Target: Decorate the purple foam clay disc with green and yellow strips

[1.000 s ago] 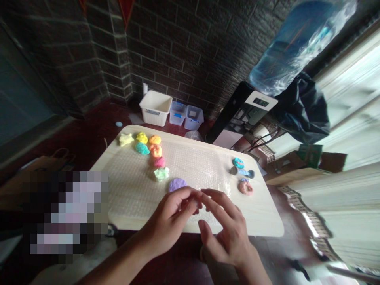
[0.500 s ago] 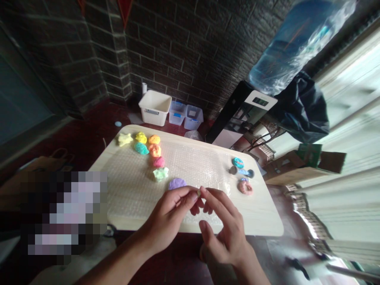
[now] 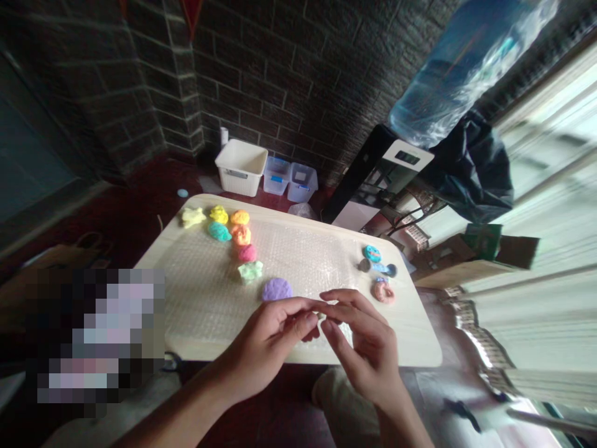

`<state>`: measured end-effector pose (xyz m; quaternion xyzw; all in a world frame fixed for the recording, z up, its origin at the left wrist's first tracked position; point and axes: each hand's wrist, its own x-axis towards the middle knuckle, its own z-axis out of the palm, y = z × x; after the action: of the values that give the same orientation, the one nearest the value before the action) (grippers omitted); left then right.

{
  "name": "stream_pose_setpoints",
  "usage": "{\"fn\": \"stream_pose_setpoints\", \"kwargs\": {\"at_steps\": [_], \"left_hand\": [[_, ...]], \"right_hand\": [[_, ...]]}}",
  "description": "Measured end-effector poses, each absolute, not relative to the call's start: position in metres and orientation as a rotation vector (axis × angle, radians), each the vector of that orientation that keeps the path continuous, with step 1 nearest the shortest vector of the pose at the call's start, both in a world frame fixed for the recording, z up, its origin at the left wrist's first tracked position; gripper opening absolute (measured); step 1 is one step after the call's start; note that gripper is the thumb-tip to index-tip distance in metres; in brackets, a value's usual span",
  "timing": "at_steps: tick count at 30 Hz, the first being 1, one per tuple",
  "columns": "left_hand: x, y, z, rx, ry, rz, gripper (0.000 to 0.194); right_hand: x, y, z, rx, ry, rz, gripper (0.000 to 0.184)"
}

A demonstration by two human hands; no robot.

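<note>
A small pale lump of modelling clay is at the fingertips of both hands, above the near side of the table. My left hand pinches it between thumb and fingers. From the other side, the thumb and a finger of my right hand close on it, while another finger stays raised. Fingers hide most of the lump. Just beyond my left hand lies a purple clay disc on the bubble wrap. Further off is a pale green clay piece.
Left on the table are several clay lumps, among them a red one and a teal one. At right lie a pink clay ring, a blue dumbbell-like piece and a teal disc. Bins stand behind.
My right thumb has come up to the pale lump, and the right-hand fingers have shifted. The view has moved slightly; the clay pieces on the table lie as before.
</note>
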<state>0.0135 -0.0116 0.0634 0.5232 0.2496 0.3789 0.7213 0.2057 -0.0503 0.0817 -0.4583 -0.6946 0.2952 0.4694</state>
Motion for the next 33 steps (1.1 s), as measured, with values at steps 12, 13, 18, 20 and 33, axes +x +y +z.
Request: {"fn": "stream_pose_setpoints", "kwargs": {"at_steps": [12, 13, 18, 20, 33], "left_hand": [[0.008, -0.015, 0.074, 0.950, 0.509, 0.919, 0.029], [0.009, -0.015, 0.074, 0.954, 0.482, 0.925, 0.025], [0.013, -0.010, 0.070, 0.962, 0.438, 1.005, 0.011], [0.013, -0.008, 0.068, 1.000, 0.478, 1.067, 0.007], [0.013, -0.015, 0.061, 1.107, 0.598, 0.988, 0.018]], "right_hand": [[0.197, -0.048, 0.075, -1.097, -1.356, 0.939, 0.013], [0.195, -0.047, 0.073, -1.052, -1.295, 0.992, 0.012], [0.183, -0.045, 0.064, -0.900, -1.135, 1.195, 0.011], [0.181, -0.045, 0.066, -0.909, -1.154, 1.227, 0.010], [0.194, -0.058, 0.096, -1.007, -1.822, 0.602, 0.048]]}}
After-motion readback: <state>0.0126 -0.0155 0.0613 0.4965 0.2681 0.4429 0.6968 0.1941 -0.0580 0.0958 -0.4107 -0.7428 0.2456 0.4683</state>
